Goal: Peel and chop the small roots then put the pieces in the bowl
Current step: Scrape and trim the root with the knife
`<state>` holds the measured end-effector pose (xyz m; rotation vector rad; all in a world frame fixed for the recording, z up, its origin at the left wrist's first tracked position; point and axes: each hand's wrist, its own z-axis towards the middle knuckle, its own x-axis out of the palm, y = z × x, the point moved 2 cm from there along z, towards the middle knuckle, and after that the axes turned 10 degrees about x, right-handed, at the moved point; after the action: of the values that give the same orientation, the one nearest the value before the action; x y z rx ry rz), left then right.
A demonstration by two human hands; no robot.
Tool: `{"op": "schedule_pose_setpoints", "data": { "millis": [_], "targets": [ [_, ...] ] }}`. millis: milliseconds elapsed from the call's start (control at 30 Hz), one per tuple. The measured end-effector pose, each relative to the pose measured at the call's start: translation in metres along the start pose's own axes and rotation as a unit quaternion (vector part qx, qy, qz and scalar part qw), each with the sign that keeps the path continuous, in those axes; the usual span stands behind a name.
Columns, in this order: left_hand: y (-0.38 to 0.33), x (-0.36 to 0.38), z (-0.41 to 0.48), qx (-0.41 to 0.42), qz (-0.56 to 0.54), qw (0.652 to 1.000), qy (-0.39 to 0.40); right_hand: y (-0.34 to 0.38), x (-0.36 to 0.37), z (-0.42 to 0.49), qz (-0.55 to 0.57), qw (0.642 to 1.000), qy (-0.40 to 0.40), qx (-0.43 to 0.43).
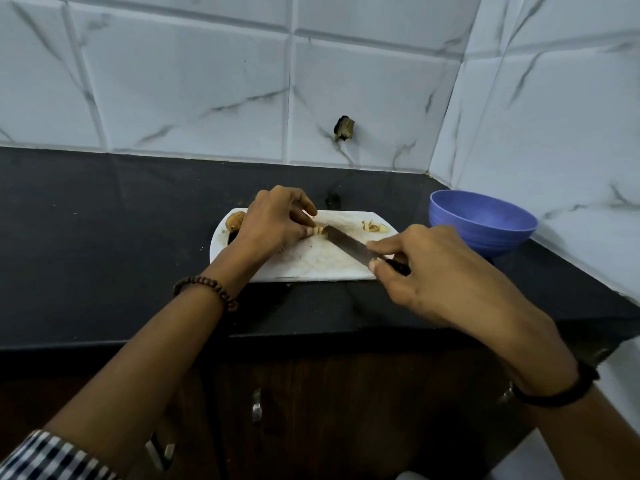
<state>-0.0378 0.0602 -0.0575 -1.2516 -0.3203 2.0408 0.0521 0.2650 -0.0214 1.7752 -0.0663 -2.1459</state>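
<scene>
Black desk [104, 237], tiled corner. On the white cutting board [311, 261], left hand [273, 223] fingers [306, 232] pinch a peeled root [318, 230]. Right hand [433, 271] fingers [381, 245] curl round the knife [349, 245], blade at the root. Chopped pieces [374, 226] sit at the board's far right corner, an unpeeled root [235, 220] at its left end. Blue bowl [485, 233] shows no pieces. Roughly midway.

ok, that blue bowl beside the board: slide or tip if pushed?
Probably light: the blue bowl looks like thin plastic, so a nudge may slide it on the smooth black counter. Its rim is far wider than its base, so pressing the rim could tip it.
</scene>
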Motion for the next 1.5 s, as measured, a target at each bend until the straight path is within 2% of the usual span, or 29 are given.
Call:
{"op": "schedule_pose_setpoints", "data": {
  "millis": [167, 400, 867, 1133, 1333, 1500],
  "targets": [
    [0.003, 0.0, 0.003, -0.025, 0.012, 1.0, 0.001, 0.0, 0.008, 0.004, 0.038, 0.997, -0.063, 0.024],
    [0.009, 0.003, 0.004, -0.042, 0.016, 0.999, -0.025, 0.014, 0.027, 0.013, 0.038, 0.998, -0.053, 0.006],
    [0.007, 0.003, 0.004, -0.067, 0.035, 0.997, -0.016, 0.022, 0.036, 0.025, -0.009, 0.999, -0.036, 0.01],
    [0.007, 0.004, 0.003, -0.057, 0.034, 0.998, -0.017, 0.028, 0.033, 0.02, -0.076, 0.997, -0.028, 0.019],
    [0.005, 0.003, 0.001, -0.043, 0.046, 0.998, -0.018, 0.028, 0.032, 0.007, -0.091, 0.996, 0.018, 0.0],
    [0.002, 0.004, -0.001, -0.031, 0.067, 0.997, -0.022, 0.023, 0.015, -0.002, -0.103, 0.994, 0.02, -0.008]
  ]
}}
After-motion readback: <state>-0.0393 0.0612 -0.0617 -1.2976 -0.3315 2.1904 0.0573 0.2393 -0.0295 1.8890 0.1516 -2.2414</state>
